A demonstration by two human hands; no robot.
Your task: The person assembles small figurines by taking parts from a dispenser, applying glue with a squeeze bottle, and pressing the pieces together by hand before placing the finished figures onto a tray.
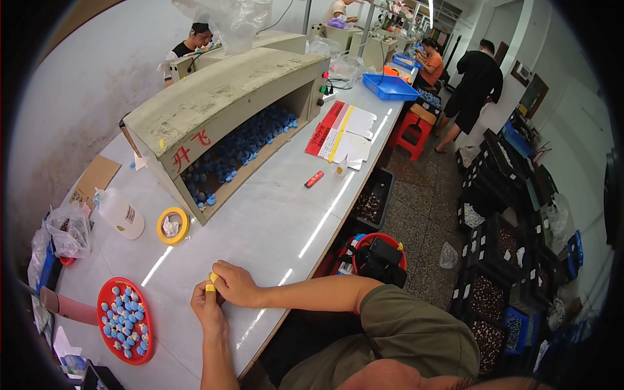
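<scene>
My left hand [209,314] and my right hand [235,285] meet above the grey-white table, fingertips pressed together. Yellow bands [210,287], like tape, show at the fingers. Both hands are closed, and whatever lies between the fingertips is hidden or too small to make out. Left of them, a red round tray [149,338] holds many small blue ball-shaped pieces with pale spots [127,317]. Beyond the hands lies a roll of yellow tape [184,227] with crumpled white material in its middle.
A long beige housing [221,84] holds a heap of blue pieces [250,146]. Nearby are a white bottle [123,214], a red marker-like stick [314,179], a red-and-white cardboard sheet [338,133] and a blue tray [390,88]. Black crates [487,292] line the right; people work farther back.
</scene>
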